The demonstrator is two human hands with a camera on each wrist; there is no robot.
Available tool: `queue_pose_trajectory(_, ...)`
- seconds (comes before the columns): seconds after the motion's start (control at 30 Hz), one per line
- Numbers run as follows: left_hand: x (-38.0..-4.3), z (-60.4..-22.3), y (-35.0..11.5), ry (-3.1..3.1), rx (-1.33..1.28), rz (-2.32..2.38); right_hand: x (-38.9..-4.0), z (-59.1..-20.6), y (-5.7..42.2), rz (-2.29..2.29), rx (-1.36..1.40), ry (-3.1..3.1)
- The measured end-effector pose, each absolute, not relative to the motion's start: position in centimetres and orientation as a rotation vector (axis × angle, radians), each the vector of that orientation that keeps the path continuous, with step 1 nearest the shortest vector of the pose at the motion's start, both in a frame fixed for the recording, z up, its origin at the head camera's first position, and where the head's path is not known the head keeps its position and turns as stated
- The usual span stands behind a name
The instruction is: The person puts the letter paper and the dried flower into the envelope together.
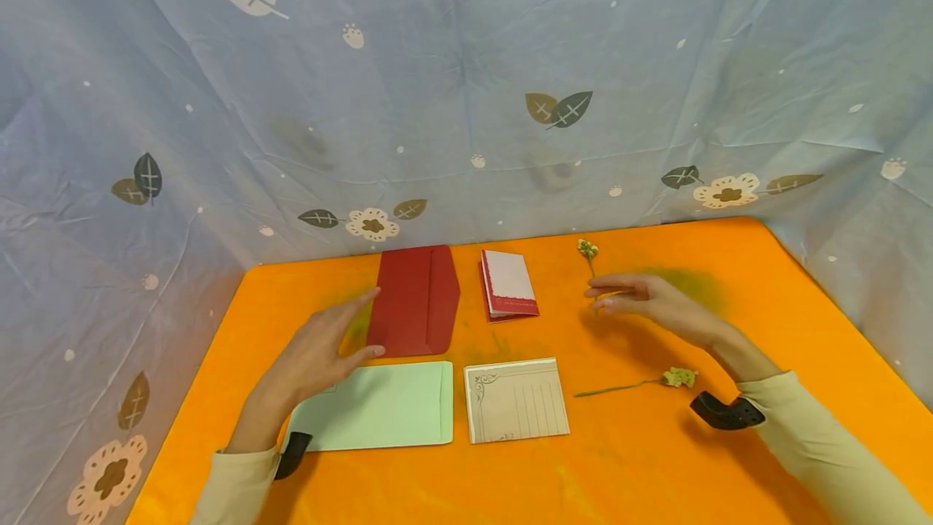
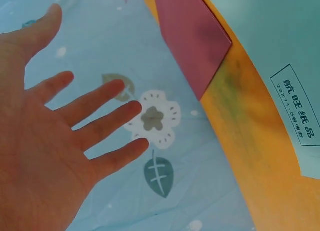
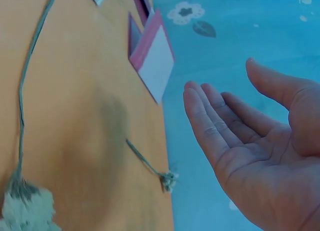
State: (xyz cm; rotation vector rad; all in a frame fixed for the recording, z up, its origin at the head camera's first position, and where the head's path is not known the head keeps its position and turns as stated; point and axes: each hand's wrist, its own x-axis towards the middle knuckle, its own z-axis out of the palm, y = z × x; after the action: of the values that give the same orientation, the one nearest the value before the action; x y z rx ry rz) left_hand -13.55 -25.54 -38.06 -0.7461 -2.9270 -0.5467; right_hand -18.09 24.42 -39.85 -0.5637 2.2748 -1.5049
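Observation:
My left hand [image 1: 315,352] hovers over the left side of the table, fingers spread and holding nothing. Beside it lies a red envelope [image 1: 408,302] with its flap to the right; a pale green envelope [image 1: 386,407], printed with characters in the left wrist view, lies nearer. My right hand [image 1: 659,305] is in the air with fingers loosely extended and nothing in them. Close to its fingertips is a small dried flower [image 1: 587,249], partly hidden by the hand in the head view. A longer-stemmed dried flower [image 1: 678,377] lies below that hand.
A folded red and white card [image 1: 510,278] stands partly open at the back middle. In front of it lies a cream lined card [image 1: 517,401]. Blue patterned cloth [image 1: 466,104] hangs behind and beside the orange-covered table [image 1: 510,484].

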Motion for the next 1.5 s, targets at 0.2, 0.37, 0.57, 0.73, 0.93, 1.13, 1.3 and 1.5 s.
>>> queue_pose_trajectory(0.2, -13.4, -38.4, -25.3, -2.924, -0.766, -0.531, -18.1, -40.3, 23.3, -1.552, -0.627, 2.184)
queue_pose_trajectory(0.37, -13.3, -38.8, -25.1, -2.919, -0.792, -0.502, -17.8, -40.5, 22.2, -1.574, -0.635, 2.127)
queue_pose_trajectory(0.57, -13.2, -39.1, -24.7, -2.904, -0.815, -0.507, -17.2, -41.0, 20.8, -1.582, -0.585, 2.082)
queue_pose_trajectory(0.73, -13.0, -39.4, -24.4, -2.908, -0.840, -0.518, -16.8, -41.2, 19.6, -1.564, -0.582, 2.070)
queue_pose_trajectory(0.93, -12.6, -39.9, -23.9, -2.937, -0.859, -0.506, -16.4, -41.2, 18.3, -1.563, -0.593, 1.997)
queue_pose_trajectory(1.13, -12.1, -40.5, -23.1, -2.960, -0.916, -0.493, -15.8, -41.5, 17.4, -1.601, -0.566, 1.906)
queue_pose_trajectory(1.3, -11.6, -41.2, -22.6, -2.970, -0.943, -0.464, -15.2, -41.6, 16.3, -1.619, -0.581, 1.847)
queue_pose_trajectory(1.5, -11.4, -41.7, -21.9, -3.014, -0.969, -0.470, -14.9, -41.8, 15.0, -1.676, -0.594, 1.792)
